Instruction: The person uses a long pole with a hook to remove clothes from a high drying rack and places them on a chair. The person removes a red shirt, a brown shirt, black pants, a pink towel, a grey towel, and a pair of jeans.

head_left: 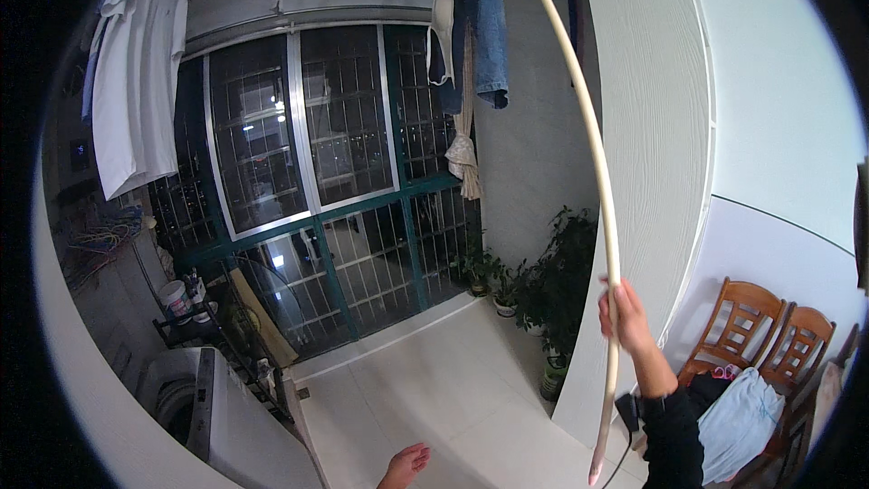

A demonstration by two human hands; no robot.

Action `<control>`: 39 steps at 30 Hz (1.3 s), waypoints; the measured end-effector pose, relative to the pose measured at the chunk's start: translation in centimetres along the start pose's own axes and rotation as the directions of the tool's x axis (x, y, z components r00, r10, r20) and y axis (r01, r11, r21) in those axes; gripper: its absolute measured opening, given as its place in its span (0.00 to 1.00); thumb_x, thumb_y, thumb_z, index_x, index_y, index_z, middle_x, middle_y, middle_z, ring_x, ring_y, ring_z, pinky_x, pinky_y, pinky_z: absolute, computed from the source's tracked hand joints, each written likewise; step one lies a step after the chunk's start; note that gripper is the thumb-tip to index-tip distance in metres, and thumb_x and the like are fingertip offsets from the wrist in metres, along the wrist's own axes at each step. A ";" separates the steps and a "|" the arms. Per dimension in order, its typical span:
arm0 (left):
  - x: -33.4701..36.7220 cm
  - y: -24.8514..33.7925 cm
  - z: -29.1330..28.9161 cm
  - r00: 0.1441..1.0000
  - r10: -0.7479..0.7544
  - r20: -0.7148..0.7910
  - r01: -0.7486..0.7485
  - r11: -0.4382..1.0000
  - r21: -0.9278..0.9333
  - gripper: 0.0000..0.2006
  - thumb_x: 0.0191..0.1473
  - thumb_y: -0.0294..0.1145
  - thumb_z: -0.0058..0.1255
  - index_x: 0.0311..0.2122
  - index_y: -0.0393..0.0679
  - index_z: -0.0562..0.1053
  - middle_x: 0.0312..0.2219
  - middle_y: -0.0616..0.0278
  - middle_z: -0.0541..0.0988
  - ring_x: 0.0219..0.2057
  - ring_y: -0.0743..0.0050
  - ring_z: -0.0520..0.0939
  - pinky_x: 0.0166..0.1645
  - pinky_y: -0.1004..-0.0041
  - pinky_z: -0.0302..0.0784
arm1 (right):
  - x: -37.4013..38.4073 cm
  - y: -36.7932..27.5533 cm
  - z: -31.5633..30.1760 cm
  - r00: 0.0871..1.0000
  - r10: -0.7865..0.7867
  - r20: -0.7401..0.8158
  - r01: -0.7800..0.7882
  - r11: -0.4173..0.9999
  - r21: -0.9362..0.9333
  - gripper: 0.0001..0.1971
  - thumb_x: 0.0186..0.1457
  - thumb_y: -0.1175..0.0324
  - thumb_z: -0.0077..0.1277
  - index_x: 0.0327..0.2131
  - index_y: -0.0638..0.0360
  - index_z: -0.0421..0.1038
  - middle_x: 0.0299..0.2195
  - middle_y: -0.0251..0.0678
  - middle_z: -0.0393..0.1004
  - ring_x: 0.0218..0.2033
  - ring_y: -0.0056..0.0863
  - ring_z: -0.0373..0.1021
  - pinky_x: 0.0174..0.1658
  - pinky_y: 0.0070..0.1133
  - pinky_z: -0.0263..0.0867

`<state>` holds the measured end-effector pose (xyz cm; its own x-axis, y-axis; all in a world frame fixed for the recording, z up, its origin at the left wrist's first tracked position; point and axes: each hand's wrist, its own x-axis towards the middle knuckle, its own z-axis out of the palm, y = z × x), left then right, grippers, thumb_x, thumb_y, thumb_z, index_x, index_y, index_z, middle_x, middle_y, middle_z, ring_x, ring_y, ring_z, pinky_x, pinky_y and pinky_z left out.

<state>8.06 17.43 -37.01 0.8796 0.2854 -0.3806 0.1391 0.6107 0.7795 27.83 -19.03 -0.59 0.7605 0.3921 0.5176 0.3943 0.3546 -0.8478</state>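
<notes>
Pale pole [604, 181], near right, should handle light and stiff; the right hand [625, 315] wraps its lower part, a sound hold; the left hand [407, 465] is loosely open, empty.

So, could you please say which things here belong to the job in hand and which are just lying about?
Apparently in use:
long, slender, pale pole, in the right hand

Just around:
leafy green potted plants
white washing machine
brown wooden chairs
pale blue cloth
</notes>
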 end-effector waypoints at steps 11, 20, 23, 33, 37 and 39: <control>-0.2 6.6 6.4 0.976 0.161 -0.149 -0.175 0.981 -0.081 0.16 0.48 0.28 0.40 0.44 0.36 0.62 0.39 0.58 0.68 0.40 0.71 0.69 0.45 0.73 0.65 | 23.1 -4.2 2.2 0.985 -0.152 -0.078 0.133 0.969 -0.209 0.13 0.53 0.60 0.33 0.37 0.58 0.59 0.13 0.26 0.57 0.09 0.15 0.53 0.11 0.14 0.52; 8.9 5.0 2.9 0.940 0.332 -0.079 -0.339 0.935 -0.105 0.17 0.49 0.25 0.36 0.46 0.33 0.59 0.42 0.53 0.65 0.42 0.64 0.67 0.43 0.73 0.65 | 36.8 -2.5 0.7 0.920 -0.359 -0.156 0.242 0.836 -0.493 0.15 0.50 0.61 0.39 0.38 0.60 0.62 0.16 0.32 0.61 0.15 0.22 0.58 0.17 0.18 0.56; 10.1 4.4 1.7 0.863 0.485 0.141 -0.474 0.874 -0.104 0.17 0.50 0.27 0.33 0.47 0.33 0.58 0.43 0.53 0.65 0.42 0.64 0.67 0.44 0.72 0.65 | 40.9 -2.6 0.9 0.868 -0.418 -0.267 0.195 0.783 -0.591 0.15 0.47 0.62 0.41 0.35 0.62 0.65 0.27 0.49 0.69 0.33 0.42 0.66 0.36 0.28 0.60; 10.9 4.3 -0.3 0.765 0.638 -0.087 -0.408 0.584 0.701 0.14 0.49 0.28 0.35 0.43 0.38 0.63 0.41 0.60 0.68 0.42 0.69 0.67 0.45 0.71 0.63 | 52.6 -5.1 2.6 0.817 -0.552 -0.166 0.268 0.619 -0.738 0.15 0.49 0.61 0.39 0.34 0.63 0.65 0.13 0.35 0.64 0.11 0.25 0.62 0.14 0.22 0.58; 10.4 4.4 0.0 0.764 0.638 -0.096 -0.318 0.502 0.804 0.16 0.48 0.27 0.33 0.45 0.37 0.60 0.43 0.58 0.65 0.45 0.67 0.65 0.48 0.69 0.60 | 53.1 0.5 3.5 0.767 -0.619 -0.172 0.362 0.638 -0.679 0.13 0.49 0.61 0.39 0.29 0.61 0.66 0.11 0.31 0.61 0.10 0.21 0.59 0.12 0.20 0.56; 9.1 5.2 1.3 0.860 0.493 -0.131 -0.418 0.828 0.373 0.18 0.49 0.27 0.31 0.47 0.37 0.57 0.45 0.56 0.62 0.47 0.66 0.63 0.49 0.69 0.59 | 50.9 5.1 3.4 0.806 -0.564 -0.178 0.390 0.733 -0.557 0.12 0.50 0.60 0.38 0.25 0.59 0.65 0.10 0.29 0.59 0.10 0.18 0.57 0.11 0.18 0.54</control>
<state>17.35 22.24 -35.79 0.7655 0.6434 -0.0079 -0.0829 0.1107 0.9904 66.80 5.62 21.82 0.4828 -0.0351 0.8750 0.8729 -0.0604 -0.4841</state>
